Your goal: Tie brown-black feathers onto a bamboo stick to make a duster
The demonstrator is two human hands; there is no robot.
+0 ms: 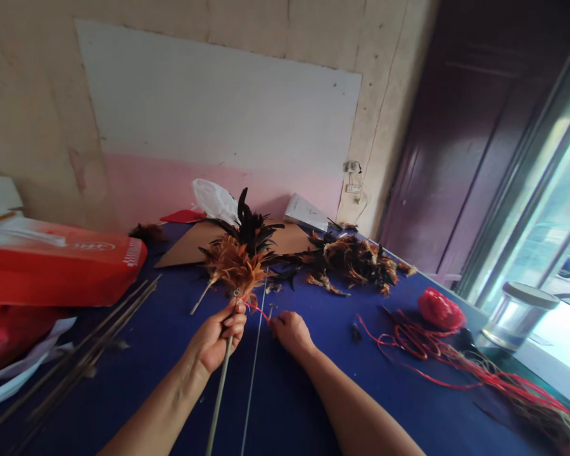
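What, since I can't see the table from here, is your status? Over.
Left hand gripping stick below feather bundle. Right hand pinching red string, which runs to the bundle's base. Loose feathers lie beyond, to the right.

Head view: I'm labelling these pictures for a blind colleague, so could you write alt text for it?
A person's left hand grips a stick topped by a feather bundle, while the right hand pinches a red string running to it. Loose feathers and thin sticks lie on the blue table around them.
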